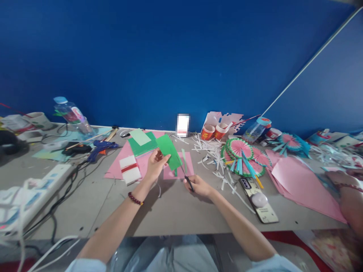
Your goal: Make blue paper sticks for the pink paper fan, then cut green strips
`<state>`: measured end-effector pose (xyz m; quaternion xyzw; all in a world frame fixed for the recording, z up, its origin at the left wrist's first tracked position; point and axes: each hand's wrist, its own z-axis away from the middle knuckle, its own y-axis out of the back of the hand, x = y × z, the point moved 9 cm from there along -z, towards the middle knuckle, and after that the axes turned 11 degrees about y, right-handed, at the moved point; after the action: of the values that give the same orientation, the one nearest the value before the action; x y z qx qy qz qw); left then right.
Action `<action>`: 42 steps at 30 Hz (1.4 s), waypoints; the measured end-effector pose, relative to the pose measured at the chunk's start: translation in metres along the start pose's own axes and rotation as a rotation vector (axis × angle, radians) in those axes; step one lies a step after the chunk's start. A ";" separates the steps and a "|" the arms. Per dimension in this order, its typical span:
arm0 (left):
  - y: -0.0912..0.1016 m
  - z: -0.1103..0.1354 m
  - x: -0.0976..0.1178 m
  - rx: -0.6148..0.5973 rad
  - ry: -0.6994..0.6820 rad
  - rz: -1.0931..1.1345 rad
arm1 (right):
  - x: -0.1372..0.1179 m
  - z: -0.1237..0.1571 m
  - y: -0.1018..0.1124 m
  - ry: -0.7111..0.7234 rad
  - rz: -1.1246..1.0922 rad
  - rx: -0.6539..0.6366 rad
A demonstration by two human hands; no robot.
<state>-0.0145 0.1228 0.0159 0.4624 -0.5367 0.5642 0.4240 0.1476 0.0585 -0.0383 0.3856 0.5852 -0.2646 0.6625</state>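
My left hand [157, 164] pinches a bright green sheet of paper [169, 148] between thumb and fingers, holding it up over the table. Closed round the dark handles of a pair of scissors [188, 182] is my right hand [199, 186]. The scissor blades lie along the right edge of the green paper. Beneath it is a pink sheet [185, 166] with narrow green strips on it. Left of my left hand, a darker green sheet [141, 145] and a pale green piece [140, 137] rest on pink paper [116, 170], beside a white pack with a red band [130, 170].
White paper strips [211, 155] litter the table right of centre, near red cups [208, 132] and watermelon-coloured paper fans [241, 151]. A phone [260, 202] lies nearer. Another person's arm [350, 192] reaches in at right. A glue gun [102, 148], bottle [74, 115] and power strip [42, 194] occupy the left.
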 end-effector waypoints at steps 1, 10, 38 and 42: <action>0.000 0.000 0.000 0.001 0.000 -0.002 | 0.000 0.000 0.000 -0.004 0.003 0.004; -0.001 0.001 0.001 -0.010 -0.013 -0.002 | 0.001 0.000 0.001 -0.015 0.009 0.013; 0.003 -0.001 0.000 0.022 -0.007 -0.020 | 0.004 -0.001 0.003 -0.015 0.047 0.047; 0.008 -0.002 0.001 0.023 0.047 0.143 | 0.002 -0.002 0.003 0.006 0.029 0.032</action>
<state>-0.0223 0.1243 0.0156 0.4142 -0.5517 0.6101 0.3897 0.1490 0.0618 -0.0402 0.4054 0.5774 -0.2633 0.6580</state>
